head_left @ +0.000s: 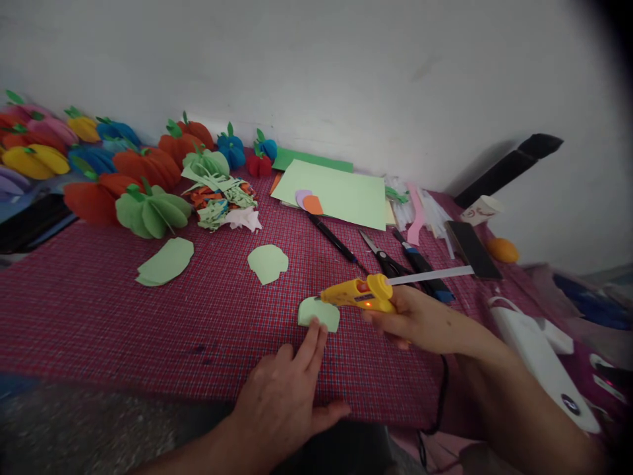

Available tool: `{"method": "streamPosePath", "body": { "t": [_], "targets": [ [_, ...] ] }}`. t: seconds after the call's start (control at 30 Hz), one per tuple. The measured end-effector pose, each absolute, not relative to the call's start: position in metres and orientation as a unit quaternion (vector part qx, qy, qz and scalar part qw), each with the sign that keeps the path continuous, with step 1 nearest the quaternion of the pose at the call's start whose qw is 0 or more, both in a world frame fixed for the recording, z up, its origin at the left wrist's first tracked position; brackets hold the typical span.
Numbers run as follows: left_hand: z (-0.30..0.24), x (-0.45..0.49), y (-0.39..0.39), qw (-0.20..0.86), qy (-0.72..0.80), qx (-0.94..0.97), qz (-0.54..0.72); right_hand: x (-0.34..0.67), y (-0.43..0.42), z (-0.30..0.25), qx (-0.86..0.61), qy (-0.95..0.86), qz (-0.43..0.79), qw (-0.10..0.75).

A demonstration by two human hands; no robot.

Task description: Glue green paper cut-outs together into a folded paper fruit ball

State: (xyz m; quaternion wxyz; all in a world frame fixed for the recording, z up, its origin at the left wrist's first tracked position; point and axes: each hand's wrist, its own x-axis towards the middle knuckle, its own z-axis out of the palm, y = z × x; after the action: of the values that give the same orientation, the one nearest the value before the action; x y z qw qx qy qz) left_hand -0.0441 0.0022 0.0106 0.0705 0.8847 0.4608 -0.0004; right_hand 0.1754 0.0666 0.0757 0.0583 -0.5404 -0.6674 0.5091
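Observation:
My right hand (418, 318) is wrapped round a yellow hot glue gun (357, 295), with a long white glue stick (435, 274) poking out of its back. The gun's nozzle sits at the upper edge of a folded light green paper piece (319, 313) on the table. Two stretched fingertips of my left hand (284, 382) press on that paper's lower edge; the thumb is spread apart. Beyond it lies another light green paper piece (268, 262). Farther left is a small stack of similar green pieces (167, 262).
Several coloured paper pumpkins (148, 168) stand at the back left beside paper scraps (222, 201). Green paper sheets (341, 191), a black pen (331, 237), scissors (388, 260) and a cutter knife (422, 267) lie behind the gun. A phone (472, 249) and an orange (503, 250) are right.

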Motion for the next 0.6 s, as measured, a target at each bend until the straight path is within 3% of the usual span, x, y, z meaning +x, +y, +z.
{"method": "streamPosePath", "body": {
  "t": [0.6],
  "targets": [
    [0.007,-0.046,0.000,0.064,0.453,0.889,0.027,0.161,0.066,0.078,-0.508,-0.655,0.558,0.038]
  ]
}}
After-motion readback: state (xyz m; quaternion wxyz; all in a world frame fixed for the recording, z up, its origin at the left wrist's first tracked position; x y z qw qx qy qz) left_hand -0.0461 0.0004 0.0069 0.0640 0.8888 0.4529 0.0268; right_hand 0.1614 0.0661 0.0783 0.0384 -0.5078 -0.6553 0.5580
